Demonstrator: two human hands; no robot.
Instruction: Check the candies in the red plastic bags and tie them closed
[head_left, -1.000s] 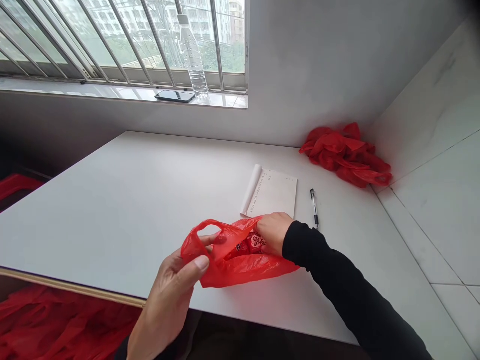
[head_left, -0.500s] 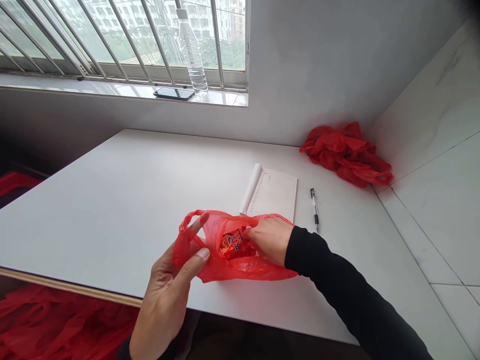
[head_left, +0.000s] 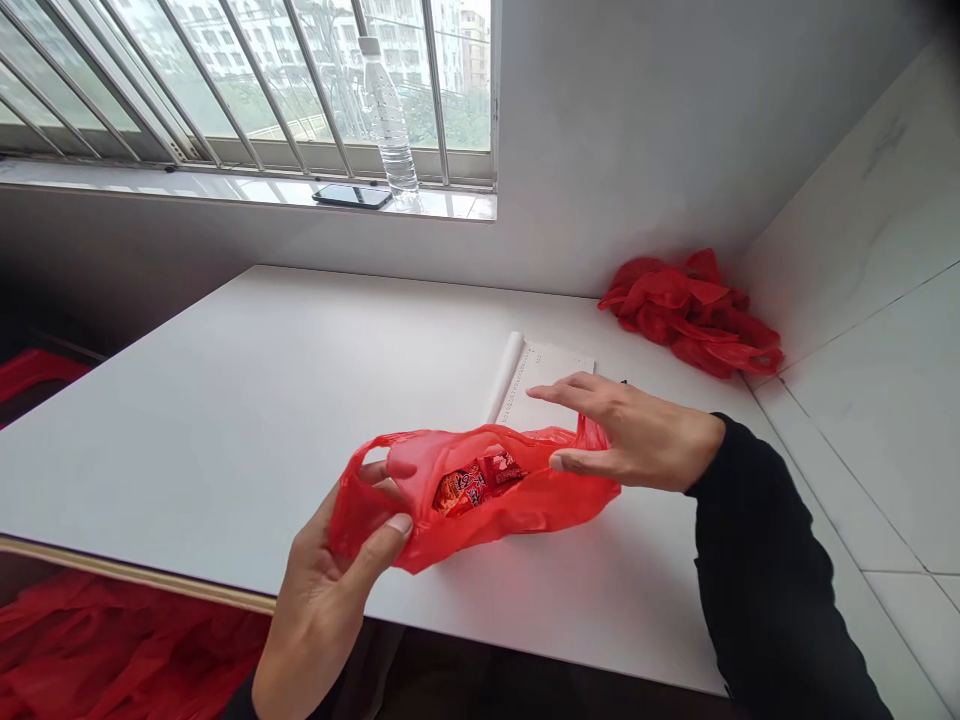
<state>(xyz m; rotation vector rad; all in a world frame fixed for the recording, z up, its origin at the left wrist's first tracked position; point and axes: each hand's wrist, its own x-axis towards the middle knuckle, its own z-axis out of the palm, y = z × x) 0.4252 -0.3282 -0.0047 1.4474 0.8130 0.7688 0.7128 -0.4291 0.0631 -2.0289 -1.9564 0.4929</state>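
A red plastic bag (head_left: 517, 510) is held near the table's front edge, its mouth spread toward me. Inside lie small red printed snack packets (head_left: 472, 487), partly covered by the bag's film. My left hand (head_left: 337, 580) grips the bag's left handle side between thumb and fingers; some of its fingers show through the film. At the bag's right end is my right hand (head_left: 630, 425), thumb and fingers apart, over the right handle. It holds nothing that I can see.
Behind the bag lies an open notebook (head_left: 559, 360), with a pen mostly hidden by my right hand. Crumpled red bags (head_left: 694, 310) sit in the table's back right corner. A water bottle (head_left: 394, 135) and a phone (head_left: 352, 196) rest on the windowsill. More red bags (head_left: 127, 645) are below the table at left.
My right hand has come out of the bag and moved right and up, its fingers now spread. The packets show more fully. My left hand keeps its hold.
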